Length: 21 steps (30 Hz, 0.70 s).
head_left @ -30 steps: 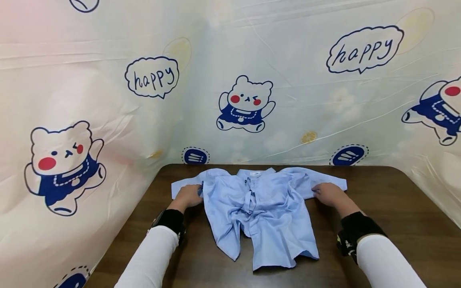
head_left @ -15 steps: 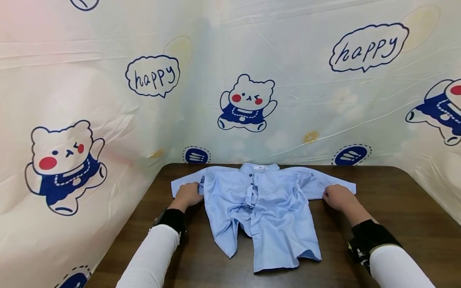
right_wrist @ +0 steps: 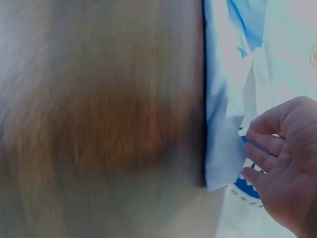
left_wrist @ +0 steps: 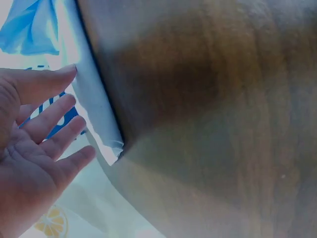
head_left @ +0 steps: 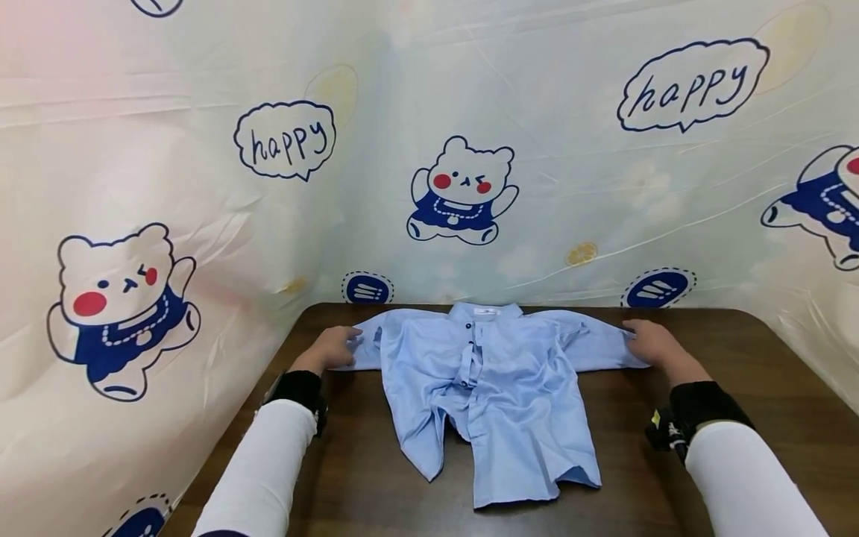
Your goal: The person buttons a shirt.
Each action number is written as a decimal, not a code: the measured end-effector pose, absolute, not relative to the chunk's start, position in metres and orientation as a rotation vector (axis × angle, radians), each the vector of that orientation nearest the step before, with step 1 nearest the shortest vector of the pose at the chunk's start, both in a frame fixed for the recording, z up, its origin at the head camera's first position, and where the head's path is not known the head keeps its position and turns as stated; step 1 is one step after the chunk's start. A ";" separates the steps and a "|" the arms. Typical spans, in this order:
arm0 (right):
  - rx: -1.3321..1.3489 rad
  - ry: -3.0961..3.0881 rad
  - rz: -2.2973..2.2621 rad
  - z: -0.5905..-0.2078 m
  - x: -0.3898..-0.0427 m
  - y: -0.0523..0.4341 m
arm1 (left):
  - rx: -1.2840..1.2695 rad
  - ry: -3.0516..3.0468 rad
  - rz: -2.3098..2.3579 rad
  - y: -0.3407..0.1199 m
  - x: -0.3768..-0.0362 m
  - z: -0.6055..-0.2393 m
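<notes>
A light blue button-up shirt (head_left: 517, 403) lies face up on the dark wooden table, collar at the far edge, sleeves spread to both sides. My left hand (head_left: 329, 349) is over the end of the left sleeve (head_left: 367, 347). In the left wrist view its thumb and fingers (left_wrist: 52, 113) are spread apart beside the sleeve, holding nothing. At the right sleeve's (head_left: 600, 347) outer end is my right hand (head_left: 654, 344). The right wrist view shows its fingers (right_wrist: 270, 121) loosely bent at the sleeve's edge, with no cloth between them. The shirt's front hem is uneven and creased.
The brown table (head_left: 376, 492) has rounded far corners. Right behind it hangs a pale curtain (head_left: 550, 194) printed with bears and "happy" bubbles, which also covers the left side. Both wrists wear black straps (head_left: 711, 414) with cameras.
The right sleeve was drawn outward and straightened, and the collar shifted slightly toward the far edge. Both hands have since let go of the sleeves and moved outward to their ends.
</notes>
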State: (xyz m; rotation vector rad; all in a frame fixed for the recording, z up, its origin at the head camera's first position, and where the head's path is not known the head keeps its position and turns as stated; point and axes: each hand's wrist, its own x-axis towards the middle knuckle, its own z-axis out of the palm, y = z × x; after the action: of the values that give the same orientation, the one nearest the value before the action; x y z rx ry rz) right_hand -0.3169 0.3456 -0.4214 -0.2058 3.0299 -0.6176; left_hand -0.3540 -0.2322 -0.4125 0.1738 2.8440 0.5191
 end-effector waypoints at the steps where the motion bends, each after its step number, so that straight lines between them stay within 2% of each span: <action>1: -0.210 3.021 -0.639 -0.422 -0.319 0.347 | 0.193 2.850 0.503 -0.232 -0.355 -0.413; 11: -0.271 3.139 -0.694 -0.429 -0.321 0.347 | 0.266 2.968 0.443 -0.236 -0.355 -0.423; 21: -0.434 3.215 -0.671 -0.403 -0.279 0.358 | 0.571 3.231 0.473 -0.254 -0.330 -0.417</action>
State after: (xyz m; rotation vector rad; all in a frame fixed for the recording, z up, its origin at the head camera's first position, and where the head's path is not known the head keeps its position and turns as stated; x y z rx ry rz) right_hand -0.2789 0.3580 -0.4033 -0.4341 3.2148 -0.6715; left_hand -0.3301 -0.2538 -0.4170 0.5710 3.2306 0.4726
